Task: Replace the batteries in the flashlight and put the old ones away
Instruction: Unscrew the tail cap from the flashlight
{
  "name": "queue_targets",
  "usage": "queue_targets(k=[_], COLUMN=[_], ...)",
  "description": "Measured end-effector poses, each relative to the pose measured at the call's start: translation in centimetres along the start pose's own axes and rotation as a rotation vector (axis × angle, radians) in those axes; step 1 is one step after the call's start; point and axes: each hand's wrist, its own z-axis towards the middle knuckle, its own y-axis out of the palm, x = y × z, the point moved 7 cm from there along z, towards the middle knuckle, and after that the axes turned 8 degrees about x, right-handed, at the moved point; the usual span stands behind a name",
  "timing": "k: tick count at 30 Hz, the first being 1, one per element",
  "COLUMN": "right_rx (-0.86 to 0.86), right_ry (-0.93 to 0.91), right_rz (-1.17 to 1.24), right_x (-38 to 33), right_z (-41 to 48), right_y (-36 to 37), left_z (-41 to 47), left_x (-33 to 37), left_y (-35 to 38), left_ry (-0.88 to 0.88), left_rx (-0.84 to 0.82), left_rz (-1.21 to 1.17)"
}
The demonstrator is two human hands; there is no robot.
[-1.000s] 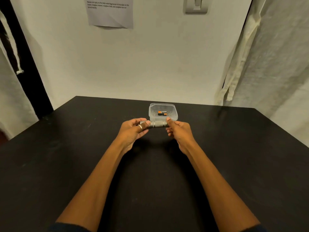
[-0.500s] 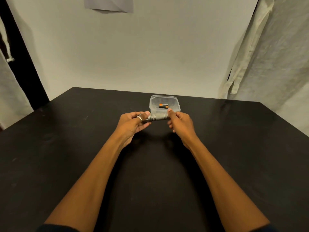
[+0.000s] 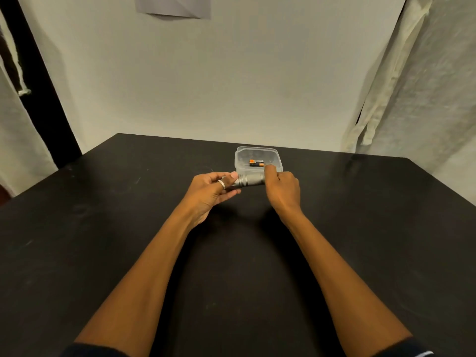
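Observation:
A small grey metal flashlight [image 3: 250, 180] lies level between both hands, just above the black table [image 3: 103, 240]. My left hand [image 3: 211, 189], with a ring on one finger, grips its left end. My right hand [image 3: 281, 188] closes over its right end, which is hidden. Right behind the flashlight stands a clear plastic container [image 3: 243, 153] holding batteries [image 3: 256, 163] with orange and black ends.
A pale wall rises behind the table, with a sheet of paper [image 3: 175, 7] hanging at the top. Light curtains [image 3: 417, 81] hang at the right and far left. A dark vertical post [image 3: 38, 81] stands at the left.
The view has tilted down a little, so hands and container sit higher in frame. Both hands keep their hold on the flashlight; my right hand has turned slightly over its end.

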Motion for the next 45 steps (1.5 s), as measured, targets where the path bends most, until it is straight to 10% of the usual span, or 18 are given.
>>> queue_targets(k=[8,26,45], right_rx=[-0.017,-0.487,-0.418], right_ry=[-0.193,0.235,0.229], right_rz=[-0.036,0.655,0.478], right_x=[-1.3,1.5,2.3], right_z=[-0.5,-0.3,0.0], right_y=[-0.2,0.5,0.6], left_z=[0.1,0.6,0.4], left_x=[0.1,-0.2,-0.2], left_y=[-0.3,-0.8,-0.7], left_ry=[-0.040,-0.031,0.001], left_rx=[0.065,0.110,0.094], left_rz=[-0.029,-0.037,0.004])
